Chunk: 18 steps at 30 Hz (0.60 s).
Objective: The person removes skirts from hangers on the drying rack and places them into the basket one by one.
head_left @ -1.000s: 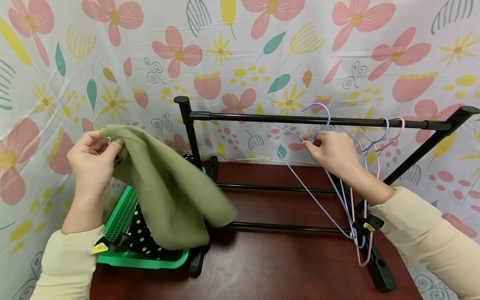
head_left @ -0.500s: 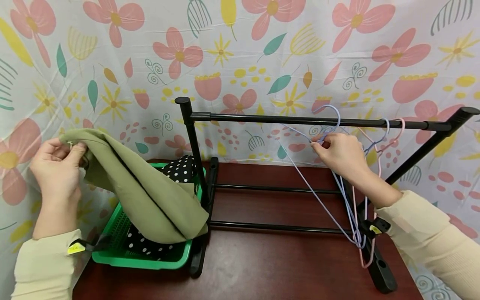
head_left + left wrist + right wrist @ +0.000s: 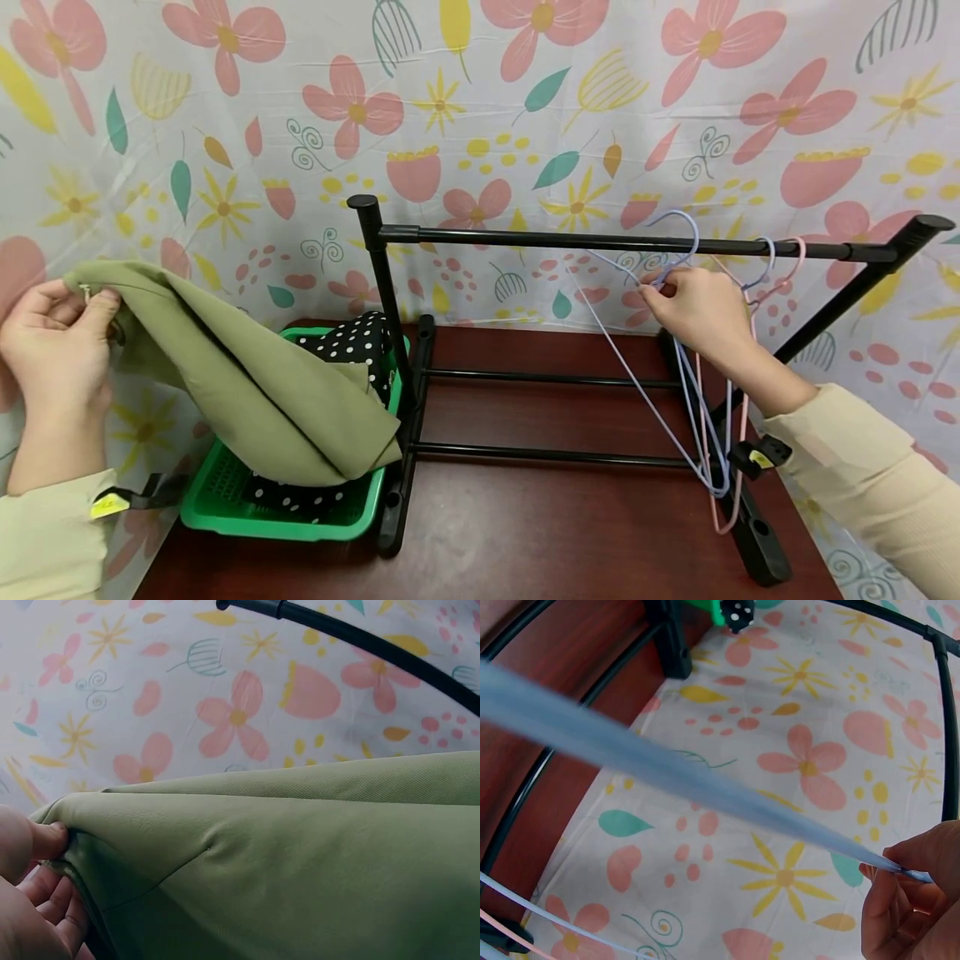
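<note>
At the left of the head view, my left hand (image 3: 63, 333) pinches the top edge of an olive-green garment (image 3: 255, 375) between thumb and fingers. The cloth stretches down to the right, its lower end draped over a green basket (image 3: 281, 527). The left wrist view shows the thumb on the garment's (image 3: 300, 855) edge, its folded length spreading rightward. On the right, my right hand (image 3: 701, 312) pinches a lavender clothes hanger (image 3: 626, 367) just below its hook, which overlaps the rack's top bar. The right wrist view has thumb and fingertips on the hanger's thin arm (image 3: 705, 791).
A black clothes rack (image 3: 525, 238) stands on the dark red-brown table (image 3: 525, 533). Another lavender hanger (image 3: 770, 254) and a pink hanger (image 3: 799, 258) hang at its right end. Black polka-dot fabric (image 3: 352, 337) lies in the basket. A flower-print curtain (image 3: 480, 108) hangs behind.
My left hand has moved left, drawing the garment into a long slanting fold over the basket. My right hand and the hanger have shifted slightly right along the bar.
</note>
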Each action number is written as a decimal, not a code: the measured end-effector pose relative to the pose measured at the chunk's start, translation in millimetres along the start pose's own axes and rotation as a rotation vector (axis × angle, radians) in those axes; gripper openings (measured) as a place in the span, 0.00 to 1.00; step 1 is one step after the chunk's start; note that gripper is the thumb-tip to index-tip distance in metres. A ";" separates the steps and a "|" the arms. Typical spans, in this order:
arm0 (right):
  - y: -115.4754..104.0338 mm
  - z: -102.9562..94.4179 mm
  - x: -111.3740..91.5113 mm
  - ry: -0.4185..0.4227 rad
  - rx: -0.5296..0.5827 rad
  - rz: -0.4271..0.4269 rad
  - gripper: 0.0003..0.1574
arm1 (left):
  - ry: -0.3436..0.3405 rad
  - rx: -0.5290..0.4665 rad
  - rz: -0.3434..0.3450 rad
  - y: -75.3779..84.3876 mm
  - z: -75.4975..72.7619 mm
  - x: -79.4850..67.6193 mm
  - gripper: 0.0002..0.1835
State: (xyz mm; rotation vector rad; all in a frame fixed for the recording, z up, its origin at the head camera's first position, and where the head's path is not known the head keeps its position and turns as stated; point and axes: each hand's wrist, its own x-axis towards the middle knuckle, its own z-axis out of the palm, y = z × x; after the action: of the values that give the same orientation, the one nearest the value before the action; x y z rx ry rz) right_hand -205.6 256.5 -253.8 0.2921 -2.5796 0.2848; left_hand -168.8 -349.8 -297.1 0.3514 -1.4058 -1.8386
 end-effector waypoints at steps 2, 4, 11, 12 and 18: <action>1.7 0.9 0.1 0.000 0.001 0.003 0.31 | -0.019 0.042 0.011 -14.8 -16.5 18.7 0.20; 3.2 1.2 0.4 0.008 0.001 0.005 0.31 | -0.033 0.078 0.007 -23.4 -27.3 30.5 0.22; 8.2 2.8 1.7 0.010 0.015 0.014 0.28 | -0.108 0.367 -0.044 -0.7 -15.4 -0.3 0.17; 8.8 3.3 1.8 0.010 0.018 0.018 0.28 | -0.115 0.425 -0.054 5.2 -10.1 -8.6 0.15; 11.6 5.7 2.3 0.043 0.027 -0.005 0.27 | -0.197 0.695 -0.023 2.9 -5.5 -24.7 0.14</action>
State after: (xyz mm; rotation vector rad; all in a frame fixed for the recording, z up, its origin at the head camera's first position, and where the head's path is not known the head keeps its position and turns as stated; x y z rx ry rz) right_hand -213.3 265.8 -259.1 0.2986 -2.5345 0.3206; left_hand -147.9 -336.1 -302.1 0.5386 -2.1697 -1.3739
